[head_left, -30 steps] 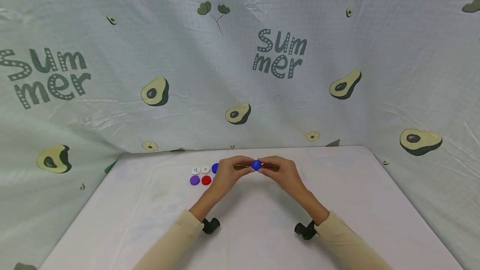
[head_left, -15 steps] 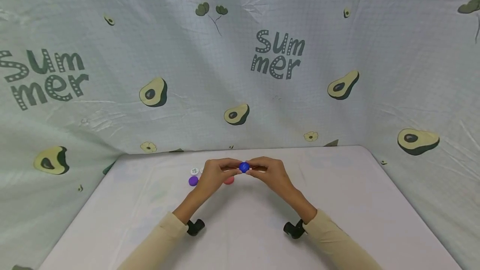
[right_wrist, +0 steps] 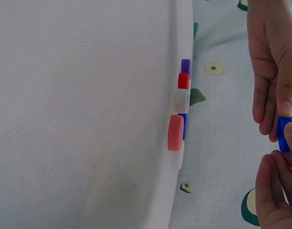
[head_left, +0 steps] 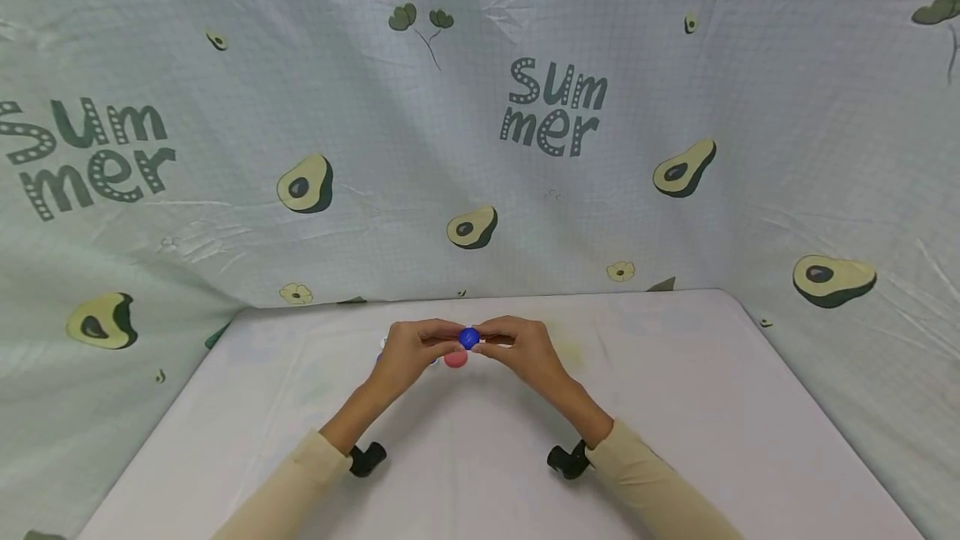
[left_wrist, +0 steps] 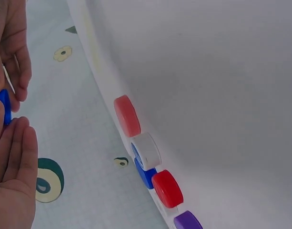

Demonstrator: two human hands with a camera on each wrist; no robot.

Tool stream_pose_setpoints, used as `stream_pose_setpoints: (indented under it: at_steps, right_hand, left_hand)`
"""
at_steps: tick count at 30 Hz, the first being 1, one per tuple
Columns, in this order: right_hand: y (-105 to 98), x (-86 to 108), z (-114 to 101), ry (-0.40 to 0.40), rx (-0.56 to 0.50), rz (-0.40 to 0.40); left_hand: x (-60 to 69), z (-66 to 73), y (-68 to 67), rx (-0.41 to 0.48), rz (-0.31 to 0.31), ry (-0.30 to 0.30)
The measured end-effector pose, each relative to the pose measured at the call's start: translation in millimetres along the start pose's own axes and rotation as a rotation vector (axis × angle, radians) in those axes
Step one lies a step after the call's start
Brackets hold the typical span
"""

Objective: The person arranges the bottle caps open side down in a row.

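Note:
Between my two hands is a blue bottle cap [head_left: 468, 338], raised over the far part of the table. My left hand [head_left: 405, 350] pinches its left side with thumb and fingers; my right hand [head_left: 527, 348] pinches the right side the same way. Below the cap, a coral-red cap [head_left: 455, 359] lies on the table, close to the left fingertips. The left wrist view shows more caps beside it: a white one [left_wrist: 147, 150], a blue one [left_wrist: 145, 174], a red one [left_wrist: 168, 189] and a purple one [left_wrist: 187, 221]. In the head view, my left hand hides most of these.
The caps stand near the far edge of the white-covered table [head_left: 675, 390]. Behind it hangs a pale curtain [head_left: 375, 257] printed with avocados and lettering. Black wrist cameras, such as the left one [head_left: 367, 459], sit under both wrists.
Both hands have moved left together with the blue cap held between them. The left hand now covers most of the caps on the table, while the coral-red cap has come into view.

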State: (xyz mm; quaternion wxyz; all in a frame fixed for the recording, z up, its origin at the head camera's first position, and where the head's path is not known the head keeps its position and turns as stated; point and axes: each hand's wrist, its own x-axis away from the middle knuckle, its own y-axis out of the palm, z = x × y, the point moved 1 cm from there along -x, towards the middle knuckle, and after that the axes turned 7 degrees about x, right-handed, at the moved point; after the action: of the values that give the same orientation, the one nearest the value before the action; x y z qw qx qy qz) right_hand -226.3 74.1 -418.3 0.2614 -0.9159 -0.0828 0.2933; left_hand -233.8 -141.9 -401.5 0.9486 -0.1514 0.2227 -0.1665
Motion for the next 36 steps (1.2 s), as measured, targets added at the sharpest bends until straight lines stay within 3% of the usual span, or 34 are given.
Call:
stream_pose_setpoints:
  at_steps: [5, 9, 11, 16, 21, 28, 36]
  right_hand:
    - [7.9, -2.6, -3.0, -0.013, -0.006, 0.011]
    - [13.4, -4.3, -3.7, -0.012, -0.023, 0.003]
    - [16.3, -4.6, -4.1, -0.008, -0.026, -0.002]
    - [22.2, -6.5, -6.5, -0.015, -0.023, -0.008]
    - [26.7, -10.5, -9.9, -0.008, -0.008, -0.010]
    - [34.7, -13.9, -14.8, 0.039, -0.002, -0.022]
    - [50.2, -17.8, -17.8, 0.091, 0.023, -0.063]
  left_hand:
    - [5.2, 0.0, -6.8, -0.044, -0.001, -0.027]
    - [10.5, 21.2, -10.6, -0.067, -0.013, -0.003]
    - [12.0, 20.6, -13.6, -0.065, -0.017, 0.009]
    - [11.9, -1.9, -21.2, -0.099, -0.008, 0.010]
    - [11.8, -4.6, -26.1, -0.139, -0.003, 0.045]
    - [14.1, -6.8, -33.1, -0.152, 0.001, 0.046]
    - [21.0, -12.2, -45.6, -0.145, -0.029, -0.039]
